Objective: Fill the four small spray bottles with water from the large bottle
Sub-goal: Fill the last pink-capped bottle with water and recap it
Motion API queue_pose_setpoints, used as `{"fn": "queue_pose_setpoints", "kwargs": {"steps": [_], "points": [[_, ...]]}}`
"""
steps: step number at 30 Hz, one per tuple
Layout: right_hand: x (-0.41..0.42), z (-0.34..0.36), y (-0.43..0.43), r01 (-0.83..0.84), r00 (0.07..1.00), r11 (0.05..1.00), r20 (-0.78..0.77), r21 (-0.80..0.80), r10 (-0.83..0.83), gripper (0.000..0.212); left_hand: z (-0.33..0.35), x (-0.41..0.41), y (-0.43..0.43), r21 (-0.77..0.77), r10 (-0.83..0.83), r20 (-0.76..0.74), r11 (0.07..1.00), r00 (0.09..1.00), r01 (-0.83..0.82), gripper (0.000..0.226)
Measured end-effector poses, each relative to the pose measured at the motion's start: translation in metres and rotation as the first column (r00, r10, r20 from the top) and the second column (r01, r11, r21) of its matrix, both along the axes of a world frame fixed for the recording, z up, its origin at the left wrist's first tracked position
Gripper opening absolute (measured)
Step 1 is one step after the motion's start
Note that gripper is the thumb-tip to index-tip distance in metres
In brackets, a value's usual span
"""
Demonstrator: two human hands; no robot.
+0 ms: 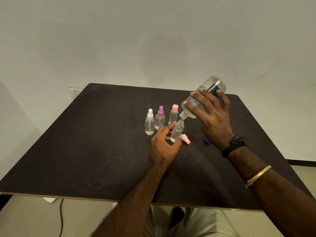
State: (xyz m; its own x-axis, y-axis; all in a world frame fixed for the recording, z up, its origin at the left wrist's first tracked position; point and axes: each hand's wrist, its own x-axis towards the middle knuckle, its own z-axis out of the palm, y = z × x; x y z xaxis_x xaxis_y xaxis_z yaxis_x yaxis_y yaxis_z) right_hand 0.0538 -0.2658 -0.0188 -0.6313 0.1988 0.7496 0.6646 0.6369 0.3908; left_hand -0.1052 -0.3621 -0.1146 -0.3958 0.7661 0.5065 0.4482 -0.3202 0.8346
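1. Table (85, 159), dark; both forearms reach in from the near edge. Gold bangle (258, 175) and black bands (233, 146) on the right arm.
2. Left hand (162, 146) nearest, curled round the open bottle (177, 132) from the left and near side, fingers on its body, steadying it upright on the table. Narrow grip, not a full clench.
3. Pink sprayer (186, 139) lies on its side just right of the open bottle's base, off the bottle. A blue cap (207, 141) is partly hidden behind the right wrist.
4. Right hand (212, 115) wraps the big bottle (203, 98) mid-body, fingers spread across the label. Closed firmly on it.
5. Key relation: big bottle's long axis runs from high far right down to near left, base up, neck down. Its mouth sits just above the open bottle's mouth, slightly right of centre. Looks like pouring; the stream is too thin to confirm.
6. Open bottle seems partly filled; level hard to read.
7. Further left, three capped bottles in a row, upright, close together: peach (174, 115), purple (160, 118), white (150, 122). All seem to hold clear liquid.
8. Judgement: last of four being filled; next needs the big bottle tipped back, then the sprayer refitted.
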Motion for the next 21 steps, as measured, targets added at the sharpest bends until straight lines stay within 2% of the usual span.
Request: {"fn": "queue_pose_setpoints", "kwargs": {"steps": [5, 10, 21], "points": [[-0.001, 0.001, -0.001, -0.002, 0.999, 1.0, 0.035, -0.005, 0.003, 0.043, 0.001, 0.0, -0.001, -0.004, 0.003, -0.005, 1.0, 1.0, -0.003, 0.054], [-0.001, 0.007, -0.003, -0.011, 0.999, 1.0, 0.042, 0.012, 0.011, 0.053, 0.0, 0.0, 0.0, -0.016, 0.002, -0.004, 1.0, 1.0, -0.002, 0.053], [0.003, 0.013, 0.0, -0.014, 0.997, 0.997, 0.075, 0.081, 0.008, 0.046, -0.001, 0.0, 0.001, -0.042, 0.0, -0.012, 0.999, 1.0, 0.0, 0.053]]}}
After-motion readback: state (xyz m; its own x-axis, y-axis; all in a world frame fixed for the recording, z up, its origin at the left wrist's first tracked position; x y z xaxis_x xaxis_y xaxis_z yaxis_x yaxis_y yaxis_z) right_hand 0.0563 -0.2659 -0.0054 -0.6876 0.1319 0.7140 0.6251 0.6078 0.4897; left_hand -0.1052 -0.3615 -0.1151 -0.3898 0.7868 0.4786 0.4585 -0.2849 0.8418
